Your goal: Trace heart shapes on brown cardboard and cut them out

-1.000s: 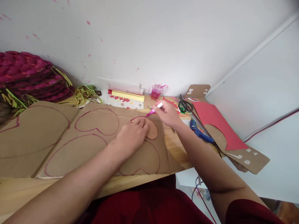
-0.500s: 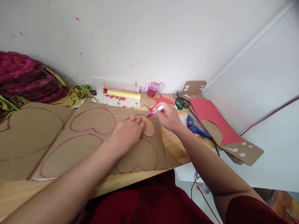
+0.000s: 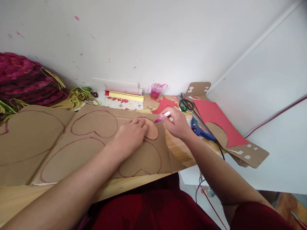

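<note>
Here, the peach cut-out (image 3: 152, 131) is lying on the cardboard (image 3: 72, 156), and the left hand (image 3: 130, 134) is resting flat upon it, without gripping. The right hand (image 3: 177, 124) is gripping the marker (image 3: 167, 113), holding its tip at the cut-out's edge. Farther right, a glue gun (image 3: 201, 132) is lying.

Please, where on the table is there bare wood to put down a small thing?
Bare table shows in a small patch between the right edge of the cardboard and the right forearm, and in a front-left strip between the cardboard and the left forearm. The back is crowded with yarn, red paper, a cup and scissors.
</note>
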A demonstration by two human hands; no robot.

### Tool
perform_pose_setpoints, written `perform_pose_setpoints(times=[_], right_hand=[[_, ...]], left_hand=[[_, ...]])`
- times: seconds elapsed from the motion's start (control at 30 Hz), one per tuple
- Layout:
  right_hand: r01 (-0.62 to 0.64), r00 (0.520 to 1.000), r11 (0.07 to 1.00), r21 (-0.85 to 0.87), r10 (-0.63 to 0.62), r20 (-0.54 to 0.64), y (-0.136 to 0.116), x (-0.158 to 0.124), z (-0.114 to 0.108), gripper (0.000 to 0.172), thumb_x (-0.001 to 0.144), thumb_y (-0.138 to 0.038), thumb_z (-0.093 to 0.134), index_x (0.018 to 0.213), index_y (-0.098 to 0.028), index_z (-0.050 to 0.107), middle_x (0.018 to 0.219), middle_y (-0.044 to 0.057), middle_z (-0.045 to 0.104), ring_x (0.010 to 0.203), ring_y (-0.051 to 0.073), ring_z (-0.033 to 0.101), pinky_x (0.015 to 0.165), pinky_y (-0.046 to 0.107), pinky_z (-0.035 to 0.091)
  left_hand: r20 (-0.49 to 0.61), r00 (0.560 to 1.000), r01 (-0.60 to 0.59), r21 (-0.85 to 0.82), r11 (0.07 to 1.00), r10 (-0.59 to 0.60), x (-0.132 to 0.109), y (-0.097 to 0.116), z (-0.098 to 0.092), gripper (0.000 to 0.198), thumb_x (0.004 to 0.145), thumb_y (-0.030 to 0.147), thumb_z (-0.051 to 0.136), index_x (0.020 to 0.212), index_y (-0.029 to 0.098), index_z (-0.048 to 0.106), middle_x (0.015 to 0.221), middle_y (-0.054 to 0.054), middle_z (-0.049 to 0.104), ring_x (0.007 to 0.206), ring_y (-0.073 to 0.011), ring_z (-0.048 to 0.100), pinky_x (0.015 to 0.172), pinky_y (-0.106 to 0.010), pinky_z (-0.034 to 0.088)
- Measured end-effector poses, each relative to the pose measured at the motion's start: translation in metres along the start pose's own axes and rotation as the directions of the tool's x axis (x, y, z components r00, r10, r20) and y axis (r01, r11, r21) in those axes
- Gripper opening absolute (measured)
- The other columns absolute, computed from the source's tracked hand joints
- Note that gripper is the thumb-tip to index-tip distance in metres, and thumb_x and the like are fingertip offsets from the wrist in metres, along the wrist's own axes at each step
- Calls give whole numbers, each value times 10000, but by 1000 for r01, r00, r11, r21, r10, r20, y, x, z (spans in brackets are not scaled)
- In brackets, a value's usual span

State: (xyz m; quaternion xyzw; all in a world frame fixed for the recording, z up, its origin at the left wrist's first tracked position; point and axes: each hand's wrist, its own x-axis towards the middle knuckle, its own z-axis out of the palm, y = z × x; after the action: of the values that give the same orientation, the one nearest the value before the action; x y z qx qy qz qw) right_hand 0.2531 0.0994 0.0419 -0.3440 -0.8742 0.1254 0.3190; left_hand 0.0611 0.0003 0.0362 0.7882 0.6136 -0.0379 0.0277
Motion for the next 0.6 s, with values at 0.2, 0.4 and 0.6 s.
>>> perform_pose_setpoints(times=[0.2, 0.4, 0.6], right_hand=[[7, 1000, 997, 73, -5, -21, -2, 16, 14, 159, 980, -329, 572, 932, -208, 665, 868, 43, 729, 797, 191, 631, 724, 316, 439], [4, 1000, 995, 97, -5, 14, 0, 21, 29, 152, 983, -329, 567, 940, -221, 665, 952, 51, 748, 830, 192, 640, 752, 322, 463], [-18, 999, 996, 90, 15, 29, 2, 16, 24, 155, 981, -335, 564, 958, -216, 659, 927, 54, 744, 813, 196, 628, 748, 334, 463]], left_hand=[[1, 1000, 3, 8, 1000, -3, -1, 0, 0, 447, 1023, 113, 393, 1431, 173, 564, 1579, -87, 511, 1381, -268, 514, 880, -387, 620], [-24, 1000, -13, 7, 1000, 13, -2, 0, 0, 444, 1025, 121, 388, 1427, 173, 571, 1571, -113, 513, 1380, -271, 513, 911, -388, 607], [-20, 1000, -4, -8, 1000, 4, -2, 0, -1, 447, 1019, 115, 395, 1423, 186, 573, 1568, -110, 513, 1364, -261, 517, 904, -366, 598]])
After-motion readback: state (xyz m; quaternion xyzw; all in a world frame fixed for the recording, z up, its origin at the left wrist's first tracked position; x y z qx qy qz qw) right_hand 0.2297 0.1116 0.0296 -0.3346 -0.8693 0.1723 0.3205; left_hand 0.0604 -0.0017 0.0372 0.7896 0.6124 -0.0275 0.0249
